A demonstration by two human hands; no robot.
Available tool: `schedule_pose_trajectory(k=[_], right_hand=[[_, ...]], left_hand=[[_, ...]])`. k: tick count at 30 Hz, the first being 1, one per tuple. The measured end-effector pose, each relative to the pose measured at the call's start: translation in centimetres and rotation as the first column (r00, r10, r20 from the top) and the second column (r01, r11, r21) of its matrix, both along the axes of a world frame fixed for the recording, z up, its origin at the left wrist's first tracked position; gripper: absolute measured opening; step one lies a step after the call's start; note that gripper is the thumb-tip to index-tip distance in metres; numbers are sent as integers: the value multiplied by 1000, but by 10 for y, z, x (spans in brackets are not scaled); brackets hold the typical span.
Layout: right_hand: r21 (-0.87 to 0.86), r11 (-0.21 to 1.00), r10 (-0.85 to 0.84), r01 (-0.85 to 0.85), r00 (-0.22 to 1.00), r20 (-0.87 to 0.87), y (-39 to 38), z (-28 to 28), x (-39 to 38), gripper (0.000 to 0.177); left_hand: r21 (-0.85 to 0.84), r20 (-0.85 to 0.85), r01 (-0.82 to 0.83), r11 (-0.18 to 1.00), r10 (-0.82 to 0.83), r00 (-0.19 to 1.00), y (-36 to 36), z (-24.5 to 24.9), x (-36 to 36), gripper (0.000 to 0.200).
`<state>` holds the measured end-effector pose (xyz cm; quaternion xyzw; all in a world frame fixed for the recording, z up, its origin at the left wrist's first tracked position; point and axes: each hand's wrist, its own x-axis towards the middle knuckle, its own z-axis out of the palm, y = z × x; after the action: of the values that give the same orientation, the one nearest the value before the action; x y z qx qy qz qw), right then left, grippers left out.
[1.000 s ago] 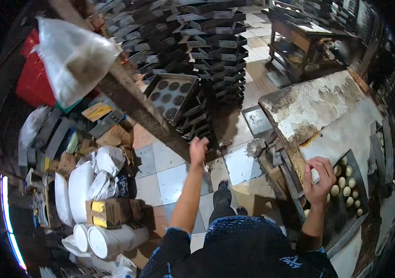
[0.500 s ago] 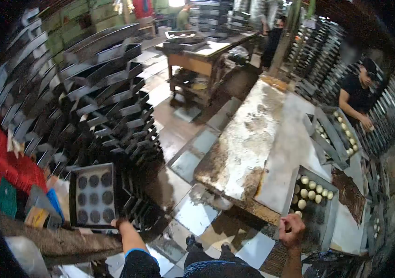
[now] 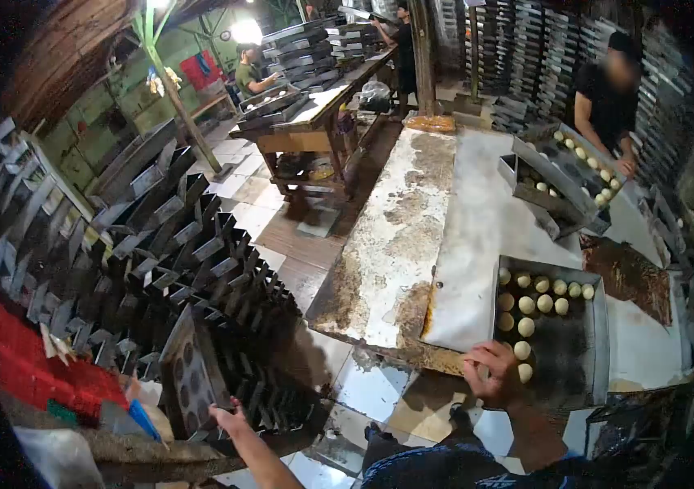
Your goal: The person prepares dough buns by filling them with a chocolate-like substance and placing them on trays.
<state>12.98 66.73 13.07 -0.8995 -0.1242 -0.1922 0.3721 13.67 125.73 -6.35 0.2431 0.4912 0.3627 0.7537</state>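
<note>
At the lower left, my left hand (image 3: 230, 417) grips the near edge of a dark baking tray (image 3: 194, 376) with round, darker marks across its base. This tray is tilted steeply beside the tray stack. My right hand (image 3: 497, 372) is curled closed at the left rim of another baking tray (image 3: 599, 350) on the table. Whether anything is inside its fingers cannot be made out. Several pale dough balls (image 3: 544, 303) lie in rows along the back and left of that tray; the rest of its dark base shows bare.
Tall stacks of trays (image 3: 200, 253) crowd the left, by a red crate (image 3: 29, 350). The worktable (image 3: 396, 236) runs away from me, with more dough-filled trays (image 3: 559, 175) at its far right. A co-worker (image 3: 603, 106) stands there; others are around a rear table (image 3: 294, 138).
The view has turned and lifted. The tray in my left hand has swung from nearly flat to steeply tilted. My right hand stays by the dough tray, its fingers curled.
</note>
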Motion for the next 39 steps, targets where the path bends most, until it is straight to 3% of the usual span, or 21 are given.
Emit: schedule_pose_trajectory(k=[1,2,4,5,6,7,9,10,12,14,16,19,21,25,29,31,32,35,36,37,39], right_hand=[[-1,996,92,-92,995,-30,-3,0,1,11],[110,977,181,-180,983,5,-5,-14,5,13],[280,877,411,-389,911,-21,-7,-39,11,27],[354,797,545,-489,835,-74,-7,-43,11,39],[386,758,589,-525,806,-61,-6,-45,5,50],[419,717,631,-558,775,-48,-4,-48,-5,63],[547,641,691,-539,715,-105,-14,-47,-30,77],[587,622,723,-518,668,-176,-27,-34,-41,81],[650,723,587,-232,702,-403,-71,-10,-75,61],[827,549,328,119,879,-345,-100,-58,-115,42],[882,394,181,260,919,-351,-154,-72,-140,36],[926,164,-37,340,940,-339,-238,-68,-183,27],[941,49,-199,334,927,-319,-293,-62,-216,21],[964,-114,-563,239,784,-261,-408,-43,-276,11],[974,-214,-784,79,580,-219,-509,-28,-347,6],[985,-90,-837,144,524,-153,-553,-22,-392,4],[941,89,-915,327,400,-52,-590,-52,-411,5],[986,-166,-857,-18,498,-135,-677,-50,-453,10],[971,-239,-810,6,550,-203,-699,-32,-462,14],[983,-186,-811,1,565,-154,-735,-37,-469,18],[974,-226,-819,27,536,-205,-805,-42,-479,15]], left_hand=[[104,117,215,971,-226,967,-13,-8,-22,40],[113,4,89,990,-90,996,-104,62,-29,38],[564,129,106,819,-214,968,-182,55,-73,33],[517,100,120,848,-199,975,-231,66,-80,29],[204,103,169,964,-193,976,-278,90,-84,26],[264,57,105,959,-124,991,-330,76,-96,29],[104,395,197,975,-222,892,-422,52,-101,29],[234,382,259,937,-333,862,-461,30,-113,33],[441,298,352,826,-505,810,-548,49,-122,41],[809,9,402,429,-693,721,-600,70,-126,50],[914,-263,406,-15,-784,562,-643,66,-135,72],[972,-174,208,-109,-929,326,-713,125,-157,85],[889,-456,98,-447,-848,270,-733,153,-172,77],[854,-511,233,-465,-833,212,-775,126,-191,49],[843,-411,457,-285,-889,203,-775,84,-229,41],[733,-418,656,-178,-879,229,-774,72,-254,33],[707,-432,686,-170,-873,229,-768,54,-260,32],[680,-530,702,-213,-804,270,-761,33,-266,28],[699,-514,694,-174,-797,318,-764,26,-266,26],[719,-497,677,-156,-797,344,-783,48,-268,24],[754,-535,624,-204,-742,404,-806,59,-259,21]])
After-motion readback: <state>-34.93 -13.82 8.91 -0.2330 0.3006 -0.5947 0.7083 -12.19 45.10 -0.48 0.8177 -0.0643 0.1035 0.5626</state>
